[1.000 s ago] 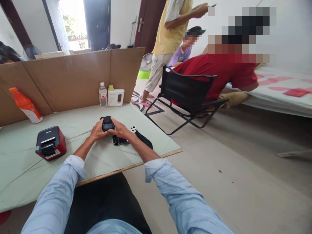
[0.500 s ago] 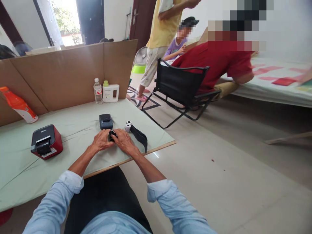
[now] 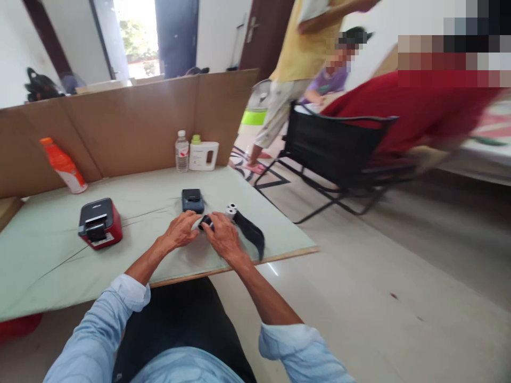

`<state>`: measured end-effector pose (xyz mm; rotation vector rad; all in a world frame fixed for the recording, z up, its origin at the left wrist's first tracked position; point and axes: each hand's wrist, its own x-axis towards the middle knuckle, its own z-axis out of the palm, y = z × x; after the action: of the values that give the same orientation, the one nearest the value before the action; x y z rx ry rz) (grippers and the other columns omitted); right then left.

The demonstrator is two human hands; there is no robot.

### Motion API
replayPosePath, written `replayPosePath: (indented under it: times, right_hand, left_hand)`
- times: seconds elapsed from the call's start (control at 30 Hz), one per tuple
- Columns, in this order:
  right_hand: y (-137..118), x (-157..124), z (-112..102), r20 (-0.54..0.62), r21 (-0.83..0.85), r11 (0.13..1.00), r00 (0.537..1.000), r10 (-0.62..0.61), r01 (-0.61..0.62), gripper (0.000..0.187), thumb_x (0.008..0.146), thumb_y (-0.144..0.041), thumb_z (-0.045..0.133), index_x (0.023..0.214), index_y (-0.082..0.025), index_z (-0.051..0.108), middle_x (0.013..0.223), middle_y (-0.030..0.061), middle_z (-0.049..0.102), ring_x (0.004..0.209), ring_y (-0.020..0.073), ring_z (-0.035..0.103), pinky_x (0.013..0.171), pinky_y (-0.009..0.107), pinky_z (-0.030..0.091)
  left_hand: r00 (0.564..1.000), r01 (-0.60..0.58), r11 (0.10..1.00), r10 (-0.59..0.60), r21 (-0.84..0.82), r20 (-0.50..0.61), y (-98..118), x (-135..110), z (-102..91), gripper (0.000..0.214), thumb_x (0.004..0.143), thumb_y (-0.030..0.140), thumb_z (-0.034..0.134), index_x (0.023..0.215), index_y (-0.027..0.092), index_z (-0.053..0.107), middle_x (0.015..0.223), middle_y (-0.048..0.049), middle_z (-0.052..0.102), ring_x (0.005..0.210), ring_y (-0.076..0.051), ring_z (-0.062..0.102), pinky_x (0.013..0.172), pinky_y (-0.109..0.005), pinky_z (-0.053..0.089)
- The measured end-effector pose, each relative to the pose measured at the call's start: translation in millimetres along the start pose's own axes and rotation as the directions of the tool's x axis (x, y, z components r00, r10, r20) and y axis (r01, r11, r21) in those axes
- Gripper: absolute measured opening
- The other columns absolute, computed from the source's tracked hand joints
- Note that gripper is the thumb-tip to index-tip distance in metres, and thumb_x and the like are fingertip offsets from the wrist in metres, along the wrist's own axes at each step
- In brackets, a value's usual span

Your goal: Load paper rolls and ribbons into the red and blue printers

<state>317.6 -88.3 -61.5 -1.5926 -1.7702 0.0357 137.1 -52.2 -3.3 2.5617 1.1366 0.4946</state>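
My left hand (image 3: 181,232) and my right hand (image 3: 223,236) meet over a small black roll-shaped object (image 3: 206,222) on the green-covered table (image 3: 48,255); both hands have curled fingers around it. A small dark printer (image 3: 192,200) rests on the table just beyond my hands, untouched. Two white paper rolls (image 3: 231,209) and a black strap or pouch (image 3: 251,235) lie right of my right hand.
A red and black label printer (image 3: 98,223) stands at the left. An orange bottle (image 3: 63,165), a water bottle (image 3: 182,151) and a white jug (image 3: 204,155) stand against a cardboard screen (image 3: 136,125). A black folding chair (image 3: 339,154) and other people are at the right.
A second ago both hands held the small dark printer; it now rests on the table and my hands have come nearer to grip the small black object. The camera view shifted.
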Motion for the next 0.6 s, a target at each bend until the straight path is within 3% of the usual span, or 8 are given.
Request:
replayPosePath:
  times: [0.1,0.17,0.23,0.3,0.37,0.4,0.47,0.6]
  right_hand:
    - [-19.8,6.9,8.8,-0.017,0.116,0.986,0.993,-0.118,0.119,0.042,0.104,-0.039,0.051,0.136,-0.016,0.066,0.137,0.0218,0.066,0.128,0.0366,0.062,0.109,0.056,0.052]
    - [-41.3,11.0,20.0,0.009,0.202,0.96,0.98,-0.198,0.192,0.046,0.104,-0.042,0.053,0.141,-0.016,0.064,0.14,0.0212,0.066,0.132,0.0366,0.061,0.114,0.058,0.049]
    - [-66.9,13.6,35.6,0.066,0.289,0.928,0.962,-0.266,0.236,0.054,0.103,-0.047,0.056,0.149,-0.017,0.058,0.146,0.0201,0.064,0.139,0.0362,0.058,0.119,0.058,0.047]
    - [-93.8,16.2,54.2,0.157,0.374,0.895,0.935,-0.318,0.241,0.067,0.101,-0.055,0.061,0.157,-0.019,0.05,0.156,0.0188,0.057,0.148,0.0358,0.051,0.123,0.058,0.043]
    - [-120.4,20.0,73.5,0.278,0.449,0.868,0.89,-0.36,0.211,0.081,0.097,-0.061,0.065,0.163,-0.02,0.042,0.163,0.0184,0.05,0.154,0.0356,0.045,0.126,0.057,0.04]
    - [-133.3,22.6,82.6,0.346,0.474,0.86,0.858,-0.379,0.189,0.087,0.095,-0.064,0.066,0.165,-0.02,0.038,0.166,0.0185,0.046,0.156,0.0356,0.042,0.126,0.057,0.039]
    - [-157.9,28.8,98.8,0.441,0.51,0.847,0.8,-0.407,0.149,0.097,0.091,-0.067,0.071,0.166,-0.018,0.035,0.169,0.0191,0.042,0.158,0.0361,0.04,0.127,0.053,0.039]
    - [-198.9,40.5,120.5,0.388,0.587,0.788,0.788,-0.478,0.189,0.1,0.086,-0.062,0.079,0.166,-0.02,0.035,0.162,0.0166,0.052,0.149,0.0354,0.051,0.121,0.048,0.045]
  left_hand:
    - [0.982,0.007,1.0,-0.005,0.01,-0.187,7.2,-44.6,-38.4,0.059,0.091,0.023,0.067,0.149,0.024,0.059,0.152,-0.0131,0.06,0.143,-0.032,0.055,0.124,-0.052,0.045]
    - [0.928,0.113,0.991,-0.08,0.069,-0.363,5.0,-83.1,-71.9,0.06,0.092,0.025,0.066,0.151,0.025,0.056,0.152,-0.0125,0.059,0.145,-0.033,0.053,0.126,-0.055,0.042]
    - [0.778,0.284,0.954,-0.168,0.1,-0.606,-8.9,-125.8,-104.5,0.06,0.093,0.028,0.066,0.152,0.025,0.053,0.153,-0.013,0.056,0.148,-0.033,0.048,0.128,-0.057,0.038]
    - [0.563,0.42,0.907,-0.24,0.024,-0.791,-35.7,-166.7,-128.9,0.069,0.09,0.033,0.071,0.155,0.024,0.048,0.159,-0.0155,0.048,0.153,-0.037,0.042,0.127,-0.059,0.037]
    - [0.397,0.479,0.863,-0.377,-0.161,-0.837,-70.3,-199.3,-141.0,0.082,0.085,0.042,0.078,0.157,0.022,0.044,0.161,-0.0198,0.045,0.152,-0.039,0.044,0.12,-0.058,0.047]
    - [0.35,0.476,0.831,-0.48,-0.289,-0.804,-87.6,-210.9,-142.5,0.089,0.082,0.046,0.08,0.158,0.021,0.042,0.16,-0.0219,0.047,0.149,-0.039,0.048,0.116,-0.057,0.051]
    - [0.348,0.441,0.725,-0.682,-0.529,-0.643,-116.5,-224.6,-138.9,0.098,0.073,0.051,0.087,0.155,0.018,0.044,0.154,-0.0258,0.054,0.143,-0.04,0.057,0.11,-0.054,0.055]
    - [0.536,0.42,0.651,-0.74,-0.632,-0.406,-137.2,-224.7,-124.4,0.094,0.057,0.052,0.095,0.135,0.016,0.06,0.125,-0.0177,0.075,0.116,-0.035,0.074,0.099,-0.051,0.063]
